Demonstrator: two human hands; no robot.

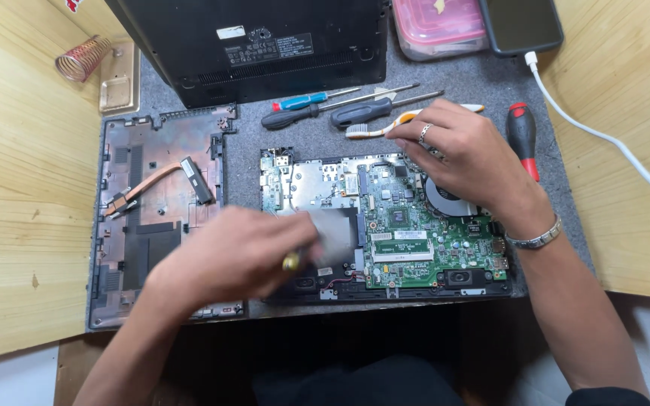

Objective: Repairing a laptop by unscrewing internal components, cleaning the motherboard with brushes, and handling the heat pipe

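An opened laptop base (317,289) lies on a grey mat, showing its green motherboard (415,240), a round fan (445,197) and a silver drive (336,229). My left hand (227,256), blurred by motion, is closed around a tool with a yellowish tip (291,262) over the drive's left side. Fingers spread, my right hand (464,154) rests on the board's upper right by the fan, with rings and a bracelet on it; it holds nothing that I can see.
A removed bottom cover (118,248) with a copper heat pipe (148,184) lies at left. Behind are a black laptop lid (265,45), several screwdrivers (355,109), a toothbrush (374,128), a red-handled driver (522,139), a pink box (438,26), and a phone (520,22) on a white cable (603,135).
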